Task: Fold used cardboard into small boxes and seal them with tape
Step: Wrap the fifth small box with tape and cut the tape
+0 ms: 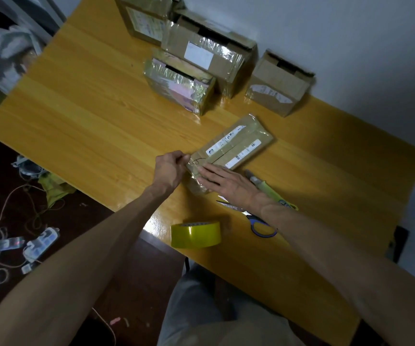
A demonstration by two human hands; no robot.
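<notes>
A flattened piece of used cardboard (236, 143) with white labels and old tape lies on the yellow wooden table (89, 108). My left hand (169, 168) pinches its near left corner. My right hand (229, 183) lies flat with straight fingers on the cardboard's near end, pressing it down. A roll of yellow tape (196, 234) stands on the table near the front edge, between my forearms.
Scissors with blue handles (256, 222) and a yellow-green box cutter (267, 189) lie beside my right wrist. Several taped cardboard boxes (201, 53) stand at the back by the wall, one apart at the right (278, 83). Cables and power strips (36, 245) lie on the floor to the left.
</notes>
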